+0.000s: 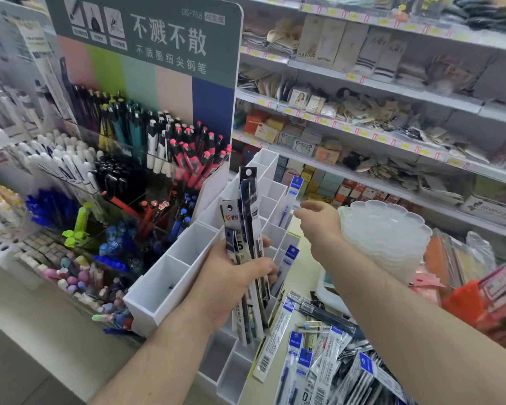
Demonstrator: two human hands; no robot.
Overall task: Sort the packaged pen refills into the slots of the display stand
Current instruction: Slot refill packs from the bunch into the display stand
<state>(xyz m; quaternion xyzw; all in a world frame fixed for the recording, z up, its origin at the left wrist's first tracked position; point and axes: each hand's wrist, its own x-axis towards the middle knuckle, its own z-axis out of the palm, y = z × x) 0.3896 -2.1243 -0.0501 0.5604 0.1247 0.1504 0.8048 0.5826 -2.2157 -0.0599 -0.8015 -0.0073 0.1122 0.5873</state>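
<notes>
Refill sorting barely started: most display stand (170, 276) slots empty
Left hand (231, 285) grips a refill bundle (247, 229); right hand (319, 223) hovers open; many refill packs (333, 355) remain on the desk (301, 276)

I'm in a stationery shop: price-tagged shelves (362, 83) of small goods, a pen display (135, 135) with its advertising board (146, 33).

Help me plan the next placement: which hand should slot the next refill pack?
Probably the right hand: it hangs free beside the display stand, while the left hand grips the bundle of refill packs.
</notes>
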